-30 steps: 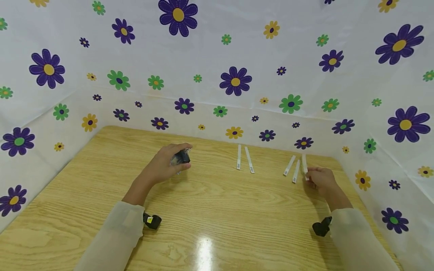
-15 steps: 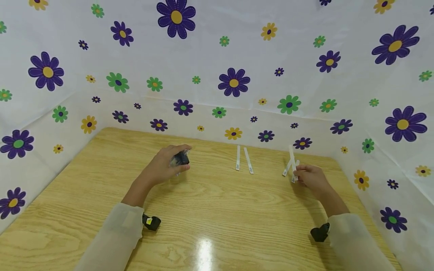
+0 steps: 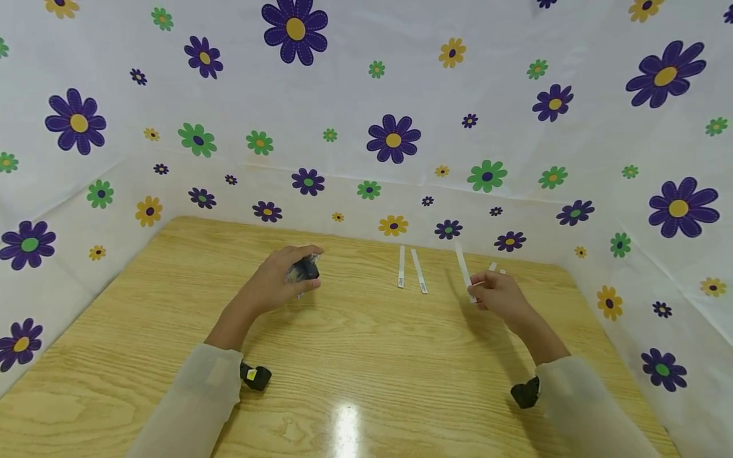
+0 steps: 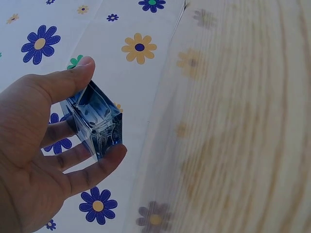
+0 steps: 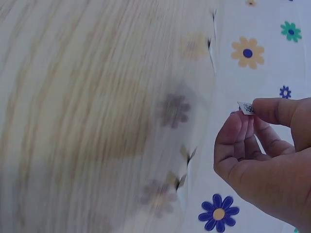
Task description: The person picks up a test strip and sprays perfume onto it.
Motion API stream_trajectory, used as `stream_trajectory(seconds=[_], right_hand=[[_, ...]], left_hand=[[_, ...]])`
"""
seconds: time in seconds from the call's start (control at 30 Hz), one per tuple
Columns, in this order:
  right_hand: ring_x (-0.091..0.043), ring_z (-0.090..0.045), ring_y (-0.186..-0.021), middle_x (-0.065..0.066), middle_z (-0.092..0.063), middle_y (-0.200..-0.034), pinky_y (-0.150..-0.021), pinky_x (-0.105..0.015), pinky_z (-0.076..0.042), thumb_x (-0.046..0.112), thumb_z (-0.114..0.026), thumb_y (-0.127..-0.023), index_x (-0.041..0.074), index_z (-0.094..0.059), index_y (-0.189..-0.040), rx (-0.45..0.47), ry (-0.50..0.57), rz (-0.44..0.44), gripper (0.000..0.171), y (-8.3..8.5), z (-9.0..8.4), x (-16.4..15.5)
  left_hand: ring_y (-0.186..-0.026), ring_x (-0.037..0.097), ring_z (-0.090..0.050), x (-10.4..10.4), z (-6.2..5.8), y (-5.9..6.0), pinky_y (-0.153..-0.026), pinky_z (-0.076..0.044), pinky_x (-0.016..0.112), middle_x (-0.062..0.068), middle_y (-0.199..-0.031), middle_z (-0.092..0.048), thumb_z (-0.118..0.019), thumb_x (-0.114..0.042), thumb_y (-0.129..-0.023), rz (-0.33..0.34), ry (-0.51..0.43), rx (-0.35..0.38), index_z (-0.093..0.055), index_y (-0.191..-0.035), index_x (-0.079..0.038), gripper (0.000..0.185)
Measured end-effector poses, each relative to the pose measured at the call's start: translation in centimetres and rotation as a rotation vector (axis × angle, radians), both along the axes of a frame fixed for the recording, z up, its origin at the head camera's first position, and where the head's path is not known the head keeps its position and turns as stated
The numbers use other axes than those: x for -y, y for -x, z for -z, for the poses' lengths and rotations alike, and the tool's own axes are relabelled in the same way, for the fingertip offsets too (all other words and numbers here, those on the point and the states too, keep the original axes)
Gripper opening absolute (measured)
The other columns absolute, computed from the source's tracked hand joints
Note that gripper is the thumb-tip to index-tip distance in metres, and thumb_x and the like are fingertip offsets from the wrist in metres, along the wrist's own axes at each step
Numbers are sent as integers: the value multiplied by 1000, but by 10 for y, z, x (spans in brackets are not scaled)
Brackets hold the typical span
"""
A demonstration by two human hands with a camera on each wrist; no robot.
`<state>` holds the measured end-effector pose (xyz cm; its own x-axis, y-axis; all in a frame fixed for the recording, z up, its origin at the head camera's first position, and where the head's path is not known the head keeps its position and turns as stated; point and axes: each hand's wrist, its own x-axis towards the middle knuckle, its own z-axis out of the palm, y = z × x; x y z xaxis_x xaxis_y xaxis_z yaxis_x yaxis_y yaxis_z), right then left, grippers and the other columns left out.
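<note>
In the head view my left hand [image 3: 272, 280] grips a blue glass perfume bottle [image 3: 309, 268] over the left half of the table. The left wrist view shows the bottle's faceted clear-blue body [image 4: 104, 121] between thumb and fingers. On the right, my right hand [image 3: 502, 296] pinches a narrow white paper test strip [image 3: 464, 267] near its lower end, holding it tilted upward. Small dark print marks the strip's tip [image 5: 247, 108] in the right wrist view. Two similar strips lie behind the right hand, mostly hidden; the top of one strip [image 3: 493, 266] shows.
Side by side near the table's back edge lie two more white strips, a left one [image 3: 401, 267] and a right one [image 3: 420, 271]. The wooden table [image 3: 355, 356] meets a flower-printed cloth [image 3: 343, 108] at the back and sides. A small black camera sits at each wrist.
My right hand has lifted the strip from the right end of the group and carried it leftward, past the other two strips there. The left hand and bottle stay in place.
</note>
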<state>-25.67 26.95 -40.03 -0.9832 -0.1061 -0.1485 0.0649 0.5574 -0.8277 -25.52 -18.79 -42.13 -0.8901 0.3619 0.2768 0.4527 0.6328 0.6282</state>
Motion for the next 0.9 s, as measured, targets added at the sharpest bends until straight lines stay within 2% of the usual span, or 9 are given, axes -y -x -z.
stream_trajectory(seconds=[0.33,0.9], right_hand=[[-29,-63,-87,-21,-64,-106,-82,-40,-58,9,-57,-104,-9,-59,-122,-41,-10,-81,26,-1,-3,31],[-33,-68,-94,-23,-68,-109,-83,-43,-59,10,-60,-103,-5,-61,-121,-82,-36,-199,24,-7,5,67]], left_hand=[[-137,40,-46,1,0,0,-107,-40,66,10,-148,-53,-77,-34,-94,-2,1,-3,-53,-148,-28,59],[-139,38,-44,1,3,1,-110,-37,64,7,-150,-53,-76,-36,-94,1,12,9,-53,-148,-31,58]])
